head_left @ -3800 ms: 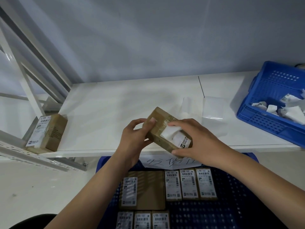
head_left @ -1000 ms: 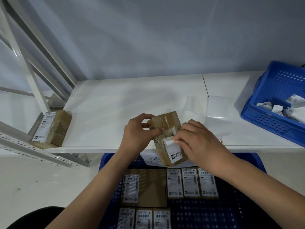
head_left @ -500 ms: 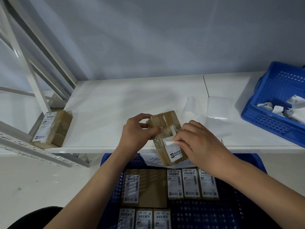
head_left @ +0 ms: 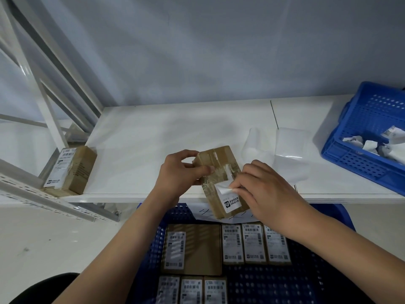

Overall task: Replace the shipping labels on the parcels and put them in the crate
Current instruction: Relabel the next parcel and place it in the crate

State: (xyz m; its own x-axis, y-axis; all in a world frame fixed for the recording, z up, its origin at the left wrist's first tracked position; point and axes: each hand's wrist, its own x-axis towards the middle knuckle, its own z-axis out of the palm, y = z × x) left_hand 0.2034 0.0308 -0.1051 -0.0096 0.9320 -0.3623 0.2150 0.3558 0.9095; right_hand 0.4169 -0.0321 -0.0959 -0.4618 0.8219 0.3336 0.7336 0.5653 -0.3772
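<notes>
Parcel (head_left: 215, 172) sits tilted above the shelf's (head_left: 142, 139) front edge, left hand (head_left: 182, 172) gripping its top end; right hand (head_left: 260, 189) pinches the half-peeled label (head_left: 228, 198); looks a light, stiff box, tape-slick, best held by the edges; label thin, likely to tear; crate (head_left: 153, 249) waits below.

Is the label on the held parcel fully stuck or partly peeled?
Partly peeled: the right hand pinches the label's lifted top edge.

Cardboard parcel (head_left: 215, 170) (glossy tape); perforated plastic crate (head_left: 306, 288); paper label (head_left: 229, 197).
</notes>
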